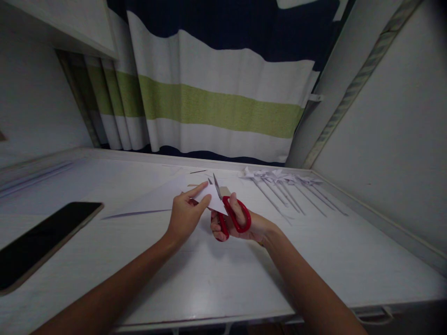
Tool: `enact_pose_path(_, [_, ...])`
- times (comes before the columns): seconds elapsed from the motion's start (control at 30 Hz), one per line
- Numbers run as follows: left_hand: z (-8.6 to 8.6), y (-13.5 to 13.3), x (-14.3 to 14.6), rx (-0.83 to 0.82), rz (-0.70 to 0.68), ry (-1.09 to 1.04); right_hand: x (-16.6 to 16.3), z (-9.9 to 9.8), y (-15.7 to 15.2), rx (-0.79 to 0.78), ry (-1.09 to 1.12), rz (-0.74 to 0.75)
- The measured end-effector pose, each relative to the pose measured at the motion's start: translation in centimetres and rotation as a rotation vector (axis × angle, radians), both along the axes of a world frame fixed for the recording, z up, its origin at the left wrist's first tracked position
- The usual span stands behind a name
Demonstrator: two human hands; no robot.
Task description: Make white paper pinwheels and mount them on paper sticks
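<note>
My left hand (189, 209) pinches a small folded piece of white paper (215, 199) between thumb and fingers, above the middle of the table. Red-handled scissors (241, 218) are in my right hand (233, 223), with thumb and fingers through the loops. Their blades stand apart at the right edge of the paper, pointing up and away from me. Part of the lower blade is hidden behind the paper. A larger white sheet (150, 197) lies on the table beyond and left of my left hand.
A dark-screened phone (45, 237) lies at the left. Several paper flowers on thin stems (282, 186) rest at the back right. A thin dark stick (198, 171) lies near the back edge of the white table (209, 288). A striped curtain (216, 107) hangs behind.
</note>
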State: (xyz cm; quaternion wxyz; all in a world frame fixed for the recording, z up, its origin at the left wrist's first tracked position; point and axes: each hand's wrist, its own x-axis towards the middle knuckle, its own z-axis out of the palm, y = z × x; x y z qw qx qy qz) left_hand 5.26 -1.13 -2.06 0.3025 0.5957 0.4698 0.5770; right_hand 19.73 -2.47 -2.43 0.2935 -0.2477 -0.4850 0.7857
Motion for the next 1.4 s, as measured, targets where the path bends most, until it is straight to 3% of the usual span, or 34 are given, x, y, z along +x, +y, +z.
enact_pose_path(0.37, [-0.28,-0.52,0.07,0.069,0.115,0.161,-0.2,0.12,0.05,0.056,0.072,0.048])
enact_pose_path(0.77, [-0.05,-0.87,0.46,0.116,0.129,0.173,-0.22,-0.18,-0.04,0.121,0.05,0.05])
enact_pose_path(1.13, [-0.22,-0.69,0.29,0.117,0.125,0.193,-0.54,0.61,-0.51,0.281,-0.099,-0.06])
enact_pose_path(1.4, [-0.88,-0.24,0.15,0.134,0.127,0.22,-0.46,-0.13,-0.08,0.358,-0.221,-0.144])
